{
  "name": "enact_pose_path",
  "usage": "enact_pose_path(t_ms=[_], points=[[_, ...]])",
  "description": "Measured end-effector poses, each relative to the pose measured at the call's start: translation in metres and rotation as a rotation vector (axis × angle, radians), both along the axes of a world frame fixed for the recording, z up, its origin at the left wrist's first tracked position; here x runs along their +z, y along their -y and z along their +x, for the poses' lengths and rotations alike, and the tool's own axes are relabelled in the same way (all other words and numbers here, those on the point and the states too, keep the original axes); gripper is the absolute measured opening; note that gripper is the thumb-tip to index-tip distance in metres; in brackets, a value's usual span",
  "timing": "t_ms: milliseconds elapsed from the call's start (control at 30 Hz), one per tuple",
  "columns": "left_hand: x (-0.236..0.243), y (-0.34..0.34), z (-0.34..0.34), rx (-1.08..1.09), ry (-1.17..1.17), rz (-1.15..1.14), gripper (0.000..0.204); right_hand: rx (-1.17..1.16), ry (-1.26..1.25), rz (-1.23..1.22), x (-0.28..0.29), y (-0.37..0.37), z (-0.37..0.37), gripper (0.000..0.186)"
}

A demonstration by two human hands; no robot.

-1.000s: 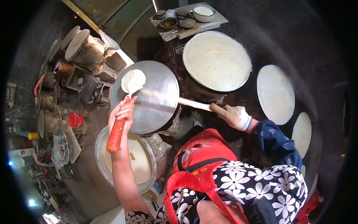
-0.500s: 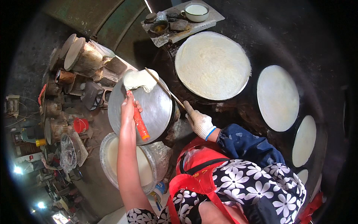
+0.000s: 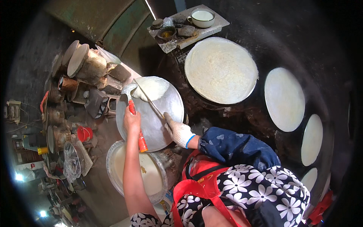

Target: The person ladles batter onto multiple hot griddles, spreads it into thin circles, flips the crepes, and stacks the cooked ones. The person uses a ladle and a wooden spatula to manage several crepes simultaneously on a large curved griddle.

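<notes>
My bare left hand (image 3: 132,122) is wrapped round the red-orange handle of a ladle (image 3: 129,89), whose head sits at the far left rim of a round metal griddle (image 3: 159,132). A mound of pale batter (image 3: 153,87) lies on the griddle's far part, beside the ladle head. My right hand (image 3: 180,132), in a white knit glove, grips a thin stick (image 3: 148,100). The stick reaches over the griddle, its far end against the batter's left side. Below, partly behind my left forearm, stands a wide tub (image 3: 165,178) of cream-coloured batter.
To the right stand further round griddles covered with pale sheets (image 3: 221,70), (image 3: 284,99), (image 3: 312,140). A slab (image 3: 223,23) at the back holds a white mug (image 3: 203,17), a small dark bowl and stones. Drums (image 3: 92,66) and a red bucket (image 3: 84,133) are at the left.
The batter has gone from the ladle onto the griddle. My right hand and stick have come left and lower over the griddle. The view has shifted slightly.
</notes>
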State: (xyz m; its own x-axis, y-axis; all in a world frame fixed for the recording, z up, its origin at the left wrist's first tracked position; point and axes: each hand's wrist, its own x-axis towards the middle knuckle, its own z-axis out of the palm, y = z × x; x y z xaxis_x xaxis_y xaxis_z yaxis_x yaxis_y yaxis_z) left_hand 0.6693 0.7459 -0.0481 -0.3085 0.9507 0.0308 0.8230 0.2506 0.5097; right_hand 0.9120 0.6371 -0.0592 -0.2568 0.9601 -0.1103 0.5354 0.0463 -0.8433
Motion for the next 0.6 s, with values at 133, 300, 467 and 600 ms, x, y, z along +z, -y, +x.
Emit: enact_pose_path(t_ms=[133, 300, 467, 600], points=[[0.012, 0.005, 0.005, 0.014, -0.013, -0.051, 0.043, -0.107, 0.059, 0.094, -0.006, 0.008, 0.028, 0.060], [0.009, 0.015, 0.006, 0.033, 0.051, -0.081, 0.039, -0.203, 0.121, 0.016, 0.005, 0.026, 0.017, 0.060], [0.014, 0.018, 0.001, 0.024, 0.101, -0.070, 0.036, -0.096, 0.181, -0.141, 0.024, 0.017, -0.023, 0.061], [0.012, 0.036, -0.023, 0.144, 0.139, -0.115, 0.030, -0.061, 0.216, 0.072, -0.014, 0.008, -0.009, 0.062]])
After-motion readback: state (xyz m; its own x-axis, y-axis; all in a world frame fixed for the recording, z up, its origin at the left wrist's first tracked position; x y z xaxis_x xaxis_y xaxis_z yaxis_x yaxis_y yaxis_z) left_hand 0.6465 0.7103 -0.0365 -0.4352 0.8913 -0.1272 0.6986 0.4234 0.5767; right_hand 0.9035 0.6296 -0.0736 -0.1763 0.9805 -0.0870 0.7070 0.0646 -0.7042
